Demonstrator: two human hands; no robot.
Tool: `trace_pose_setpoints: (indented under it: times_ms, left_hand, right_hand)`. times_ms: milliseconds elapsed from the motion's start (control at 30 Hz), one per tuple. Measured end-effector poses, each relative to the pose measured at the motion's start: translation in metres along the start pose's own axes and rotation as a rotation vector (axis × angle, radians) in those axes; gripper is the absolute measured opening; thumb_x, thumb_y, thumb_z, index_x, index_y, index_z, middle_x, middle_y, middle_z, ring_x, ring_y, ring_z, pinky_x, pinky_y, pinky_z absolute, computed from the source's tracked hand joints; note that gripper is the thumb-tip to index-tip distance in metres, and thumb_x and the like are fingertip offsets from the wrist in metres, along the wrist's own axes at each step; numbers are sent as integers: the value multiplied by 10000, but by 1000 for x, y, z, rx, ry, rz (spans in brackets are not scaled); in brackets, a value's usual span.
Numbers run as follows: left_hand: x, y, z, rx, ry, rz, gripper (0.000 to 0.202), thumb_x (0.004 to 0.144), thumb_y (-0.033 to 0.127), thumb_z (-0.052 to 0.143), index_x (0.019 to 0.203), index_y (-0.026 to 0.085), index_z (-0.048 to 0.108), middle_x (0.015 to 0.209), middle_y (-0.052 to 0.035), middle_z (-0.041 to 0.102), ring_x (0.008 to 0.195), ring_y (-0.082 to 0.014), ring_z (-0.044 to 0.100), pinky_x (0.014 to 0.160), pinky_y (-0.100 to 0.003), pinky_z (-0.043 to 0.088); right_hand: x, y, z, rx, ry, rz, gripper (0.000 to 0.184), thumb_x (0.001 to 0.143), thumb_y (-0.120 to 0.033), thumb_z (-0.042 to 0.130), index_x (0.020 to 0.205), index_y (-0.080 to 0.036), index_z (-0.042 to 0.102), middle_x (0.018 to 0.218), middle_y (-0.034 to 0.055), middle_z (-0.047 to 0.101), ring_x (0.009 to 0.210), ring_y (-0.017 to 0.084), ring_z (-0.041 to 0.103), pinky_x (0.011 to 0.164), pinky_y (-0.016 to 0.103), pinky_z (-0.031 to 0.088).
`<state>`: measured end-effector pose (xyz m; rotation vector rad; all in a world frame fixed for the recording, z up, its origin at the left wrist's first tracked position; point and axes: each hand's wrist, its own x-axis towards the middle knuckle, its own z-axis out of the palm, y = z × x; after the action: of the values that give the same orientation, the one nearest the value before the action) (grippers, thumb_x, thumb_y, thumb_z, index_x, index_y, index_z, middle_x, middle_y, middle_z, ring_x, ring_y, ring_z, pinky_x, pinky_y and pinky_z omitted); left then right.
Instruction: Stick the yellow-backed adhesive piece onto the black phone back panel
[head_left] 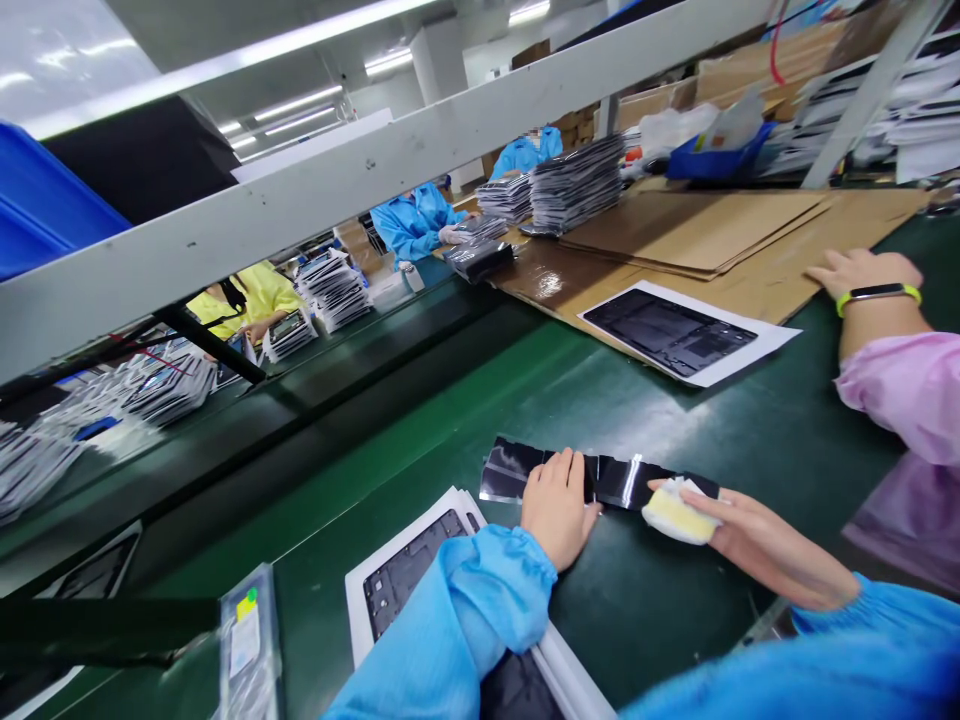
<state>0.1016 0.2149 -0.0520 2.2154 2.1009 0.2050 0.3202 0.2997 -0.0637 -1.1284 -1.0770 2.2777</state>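
Note:
Across the green work surface lies a strip of glossy black film pieces (626,482). My left hand (559,510) rests flat on the left part of this strip, fingers stretched out. In my right hand (765,545) is a yellow sponge (681,513) with white cloth or tissue around it, held at the strip's right end. Under my left forearm, partly hidden by the blue sleeve, lie dark tablet-like panels on white sheets (397,570).
A co-worker's hand (862,272) rests at the right, near brown cardboard (697,225) and another dark panel on a white sheet (667,325). A plastic-bagged item (247,640) lies front left. A white beam (300,190) crosses above; stacked panels (574,185) stand behind.

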Motion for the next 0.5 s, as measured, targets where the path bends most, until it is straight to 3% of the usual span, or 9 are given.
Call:
trace_pose_setpoints:
  times_ms: [67, 133, 267, 367, 500]
  left_hand:
    - [0, -2, -6, -20, 14, -4, 528, 945, 203, 433, 1452, 57, 441, 1476, -177, 522, 1336, -264, 526, 1089, -379, 485]
    - [0, -2, -12, -45, 6, 7, 519, 924, 123, 398, 1436, 63, 459, 1425, -164, 577, 1265, -248, 585, 1039, -354, 517]
    - [-1, 8, -18, -50, -19, 60, 458, 961, 126, 373, 1400, 110, 498, 1370, -125, 626, 1215, -207, 610, 1000, -311, 523]
    - [-4, 15, -18, -25, -57, 120, 348, 982, 152, 385, 1209, 144, 648, 1251, -115, 693, 1194, -208, 620, 985, -311, 517]
    - [-10, 3, -29, 15, -104, 140, 316, 956, 121, 448, 1168, 172, 678, 1289, -106, 681, 1245, -224, 595, 1003, -343, 511]
  right_hand:
    - [5, 9, 3, 55, -10, -70, 338, 672, -440, 814, 924, -215, 797, 958, 73, 800, 1031, 300, 720, 975, 399, 558]
    - [10, 18, 6, 77, -13, -112, 346, 664, -464, 814, 899, -211, 790, 960, 85, 794, 1036, 308, 714, 979, 414, 551]
    - [20, 27, 14, 74, -28, -152, 402, 630, -540, 822, 877, -226, 776, 982, 79, 787, 1048, 307, 701, 999, 427, 530]
    - [22, 24, 19, 38, -65, -154, 409, 609, -569, 829, 824, -225, 770, 978, 77, 785, 1042, 301, 700, 1007, 427, 517]
    - [18, 14, 17, -39, -110, -128, 413, 611, -564, 831, 811, -209, 769, 930, 83, 786, 994, 289, 714, 1012, 418, 505]
